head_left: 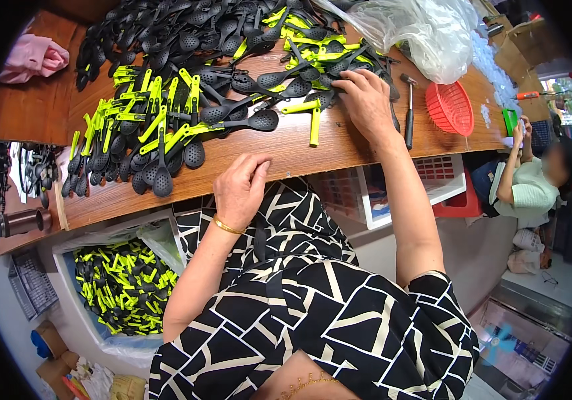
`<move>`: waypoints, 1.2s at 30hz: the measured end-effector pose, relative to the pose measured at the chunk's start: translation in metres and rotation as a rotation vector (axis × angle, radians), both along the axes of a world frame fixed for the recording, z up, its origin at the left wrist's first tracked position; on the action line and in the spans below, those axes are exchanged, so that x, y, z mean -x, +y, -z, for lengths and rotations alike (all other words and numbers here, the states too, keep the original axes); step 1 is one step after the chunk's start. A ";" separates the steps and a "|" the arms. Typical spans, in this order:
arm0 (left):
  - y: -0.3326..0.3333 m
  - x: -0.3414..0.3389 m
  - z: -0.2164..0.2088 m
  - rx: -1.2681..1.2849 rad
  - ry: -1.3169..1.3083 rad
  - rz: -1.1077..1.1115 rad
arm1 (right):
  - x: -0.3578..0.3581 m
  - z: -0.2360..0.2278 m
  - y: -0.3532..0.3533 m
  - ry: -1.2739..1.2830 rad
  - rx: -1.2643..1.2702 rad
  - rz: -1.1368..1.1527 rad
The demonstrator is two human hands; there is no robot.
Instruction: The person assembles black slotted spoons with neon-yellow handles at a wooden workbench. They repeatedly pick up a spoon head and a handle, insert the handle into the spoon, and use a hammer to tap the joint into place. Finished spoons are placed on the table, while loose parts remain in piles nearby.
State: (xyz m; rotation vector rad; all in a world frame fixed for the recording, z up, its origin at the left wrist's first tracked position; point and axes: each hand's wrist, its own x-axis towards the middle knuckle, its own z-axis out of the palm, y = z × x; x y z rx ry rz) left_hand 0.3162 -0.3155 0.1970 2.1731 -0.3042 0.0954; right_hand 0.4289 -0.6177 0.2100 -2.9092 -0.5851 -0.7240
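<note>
My left hand (239, 190), with a gold bangle at the wrist, is at the table's front edge. Its fingers are curled together, and nothing shows in them. My right hand (369, 110) reaches over the near right side of a pile of black slotted spoons (193, 30). Its fingers are bent downward and slightly apart, touching dark spoon parts; what lies under the palm is hidden. Just left of its thumb is a spoon with a bent lime-green folding handle (315, 127). Between my hands and further left lie more slotted spoons (263, 120) with lime handles, bunched in a heap.
A black-handled hammer (409, 113) and a red plastic basket (449, 110) stand right of my right hand. Clear plastic bags (426, 40) lie behind. Below the table, a lined bin (66, 267) holds many lime-and-black pieces. Another person (526, 180) sits at the right.
</note>
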 end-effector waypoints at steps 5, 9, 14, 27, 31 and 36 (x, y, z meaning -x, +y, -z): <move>0.002 0.006 0.000 0.124 0.092 -0.031 | -0.014 -0.001 0.007 -0.148 -0.037 0.011; -0.002 0.004 -0.012 0.172 0.187 -0.050 | -0.014 -0.009 0.003 -0.181 -0.165 0.045; -0.009 0.005 -0.016 0.230 0.123 0.056 | 0.015 -0.006 -0.006 -0.051 -0.183 -0.028; -0.108 -0.131 -0.014 -0.291 -0.555 0.245 | -0.128 -0.002 0.005 0.181 -0.441 -0.051; -0.117 -0.152 0.002 -0.410 -0.615 0.194 | -0.201 0.019 0.006 0.190 -0.415 -0.029; -0.113 -0.159 -0.008 -0.448 -0.529 0.231 | -0.266 0.039 0.003 0.212 -0.408 -0.023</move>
